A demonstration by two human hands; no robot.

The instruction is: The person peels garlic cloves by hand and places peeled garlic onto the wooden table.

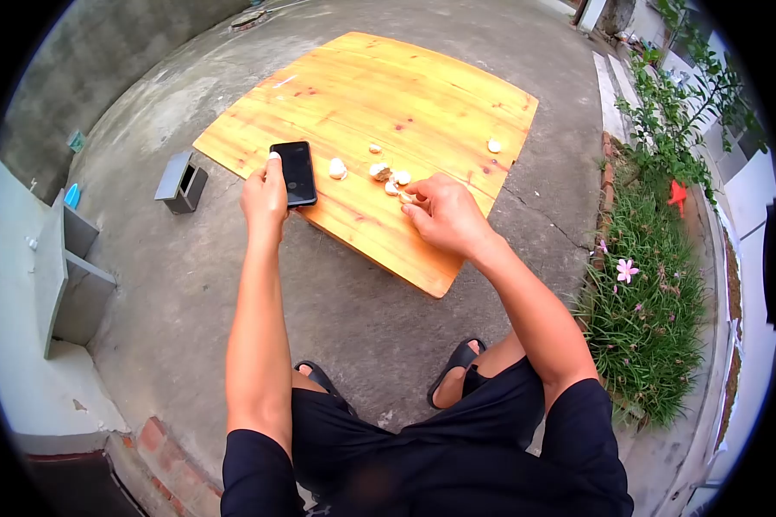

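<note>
My left hand [265, 196] grips a black smartphone [297, 172] by its left side, over the near left edge of the wooden table [388, 86]. The phone's screen is dark, with a faint round mark low on it. Over the table's near right part, my right hand [447, 211] has thumb and index finger closed around a small garlic clove [405, 197]. Close to these fingertips lie a garlic bulb [379, 171] and several loose pieces. Another garlic piece [337, 169] sits beside the phone, and one more white piece [494, 146] is near the table's right edge.
A grey stool-like box [181, 183] stands on the concrete floor left of the table. To the right runs a planted bed [647, 319] with a pink flower and a red object [677, 197]. A thin white strip [284, 82] lies at the table's far left.
</note>
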